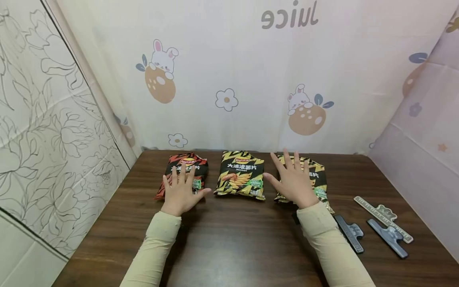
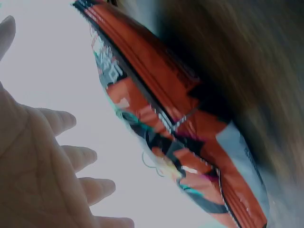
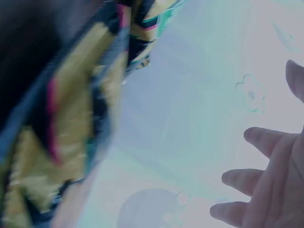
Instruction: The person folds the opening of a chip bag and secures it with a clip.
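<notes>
My left hand (image 1: pixel 180 194) is spread flat with fingers apart, over the lower part of a red and black chip bag (image 1: pixel 196 161). In the left wrist view a gap shows between the palm and the red bag (image 2: pixel 156 109). My right hand (image 1: pixel 295 181), also spread wide, hovers over a yellow and black chip bag (image 1: pixel 320 181) and hides its left side. The right wrist view shows that yellow bag (image 3: pixel 71 123) apart from the fingers. Between the hands lies another yellow and black chip bag (image 1: pixel 239 175), face up. Neither hand holds anything.
On the right of the dark wooden table (image 1: pixel 229 243) lie a white bag clip (image 1: pixel 381 215), a grey bag clip (image 1: pixel 388 237) and another grey clip (image 1: pixel 350 233) beside the right sleeve. A printed curtain (image 1: pixel 222 59) hangs behind the table's back edge.
</notes>
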Action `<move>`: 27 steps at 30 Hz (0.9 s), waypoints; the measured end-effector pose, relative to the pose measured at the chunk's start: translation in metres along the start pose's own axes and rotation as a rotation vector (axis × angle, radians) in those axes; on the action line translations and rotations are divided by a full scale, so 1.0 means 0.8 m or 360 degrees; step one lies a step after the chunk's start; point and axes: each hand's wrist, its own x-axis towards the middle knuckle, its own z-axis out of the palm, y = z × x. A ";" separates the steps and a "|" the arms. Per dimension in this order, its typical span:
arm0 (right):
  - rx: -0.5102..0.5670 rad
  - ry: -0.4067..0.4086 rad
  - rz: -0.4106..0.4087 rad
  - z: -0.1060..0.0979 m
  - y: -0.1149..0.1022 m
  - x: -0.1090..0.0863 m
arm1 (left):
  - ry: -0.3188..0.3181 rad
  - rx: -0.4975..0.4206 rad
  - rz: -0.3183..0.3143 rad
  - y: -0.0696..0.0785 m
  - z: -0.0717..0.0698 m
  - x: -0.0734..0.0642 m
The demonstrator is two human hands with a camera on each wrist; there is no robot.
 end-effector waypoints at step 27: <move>0.0328 -0.0101 -0.0260 0.027 -0.138 0.069 | 0.0043 -0.0513 -0.0075 -0.066 -0.021 0.008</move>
